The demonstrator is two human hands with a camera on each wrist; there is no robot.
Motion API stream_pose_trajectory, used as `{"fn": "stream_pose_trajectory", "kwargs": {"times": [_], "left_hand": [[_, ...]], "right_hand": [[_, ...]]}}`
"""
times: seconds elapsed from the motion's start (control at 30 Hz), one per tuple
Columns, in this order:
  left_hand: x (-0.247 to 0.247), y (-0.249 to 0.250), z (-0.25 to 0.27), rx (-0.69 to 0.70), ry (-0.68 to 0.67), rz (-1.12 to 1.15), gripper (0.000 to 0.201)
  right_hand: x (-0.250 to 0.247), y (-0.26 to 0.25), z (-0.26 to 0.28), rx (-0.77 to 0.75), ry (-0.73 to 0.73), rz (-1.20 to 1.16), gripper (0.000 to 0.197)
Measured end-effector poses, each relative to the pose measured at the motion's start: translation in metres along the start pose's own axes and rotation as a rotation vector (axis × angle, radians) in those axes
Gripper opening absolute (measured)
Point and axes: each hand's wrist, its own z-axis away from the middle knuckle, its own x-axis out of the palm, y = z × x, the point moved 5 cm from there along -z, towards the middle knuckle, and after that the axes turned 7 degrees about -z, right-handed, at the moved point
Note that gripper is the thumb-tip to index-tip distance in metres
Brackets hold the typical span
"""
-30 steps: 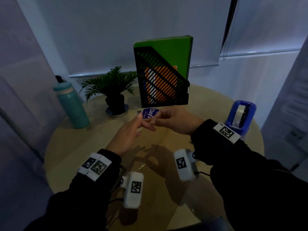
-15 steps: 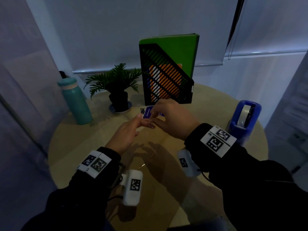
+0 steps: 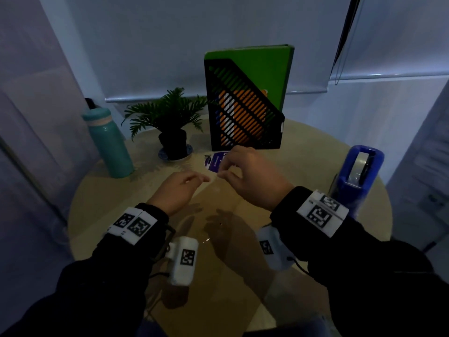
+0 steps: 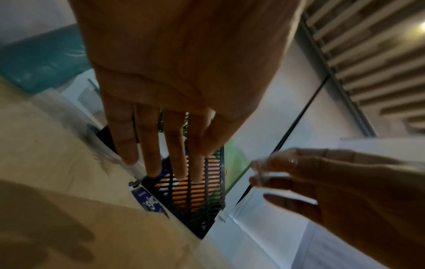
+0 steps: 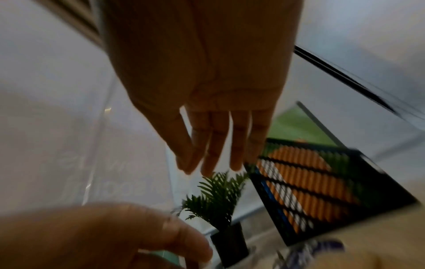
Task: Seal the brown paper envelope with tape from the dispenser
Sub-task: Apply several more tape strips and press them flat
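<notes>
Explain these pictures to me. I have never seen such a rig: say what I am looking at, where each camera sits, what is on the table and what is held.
There is no machine here. A person works with bare hands and wears three cameras: one on the head and a white box on each wrist. The wide picture is from the head; the other two look along each hand.

On the round table stand a teal bottle, a potted plant, a black file holder and a blue tape dispenser.

The right hand pinches a strip of clear tape. The left hand reaches toward it with straight fingers. I cannot make out the envelope.
</notes>
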Motion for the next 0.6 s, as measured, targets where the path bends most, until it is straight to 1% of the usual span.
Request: {"fn": "stream_pose_trajectory", "kwargs": {"times": [0.07,0.13,0.2,0.3,0.37,0.47,0.6], "left_hand": [[0.002,-0.004,-0.001,0.019,-0.102,-0.16,0.025],[0.005,-0.007,-0.001,0.028,-0.187,-0.313,0.025],[0.01,-0.009,-0.002,0.023,-0.258,-0.395,0.025],[0.019,-0.011,-0.001,-0.02,-0.332,-0.471,0.026],[0.026,-0.012,-0.002,-0.039,-0.365,-0.509,0.025],[0.036,-0.014,-0.006,-0.024,-0.407,-0.61,0.022],[0.05,-0.016,-0.006,0.046,-0.507,-0.76,0.037]], "right_hand": [[0.001,0.014,0.001,0.148,-0.07,-0.082,0.02],[0.004,0.027,0.004,0.244,-0.126,-0.135,0.022],[0.007,0.039,0.007,0.317,-0.156,-0.2,0.029],[0.011,0.055,0.011,0.419,-0.185,-0.269,0.033],[0.014,0.063,0.012,0.469,-0.228,-0.268,0.033],[0.018,0.07,0.013,0.508,-0.271,-0.266,0.032],[0.021,0.077,0.014,0.54,-0.294,-0.322,0.027]]}}
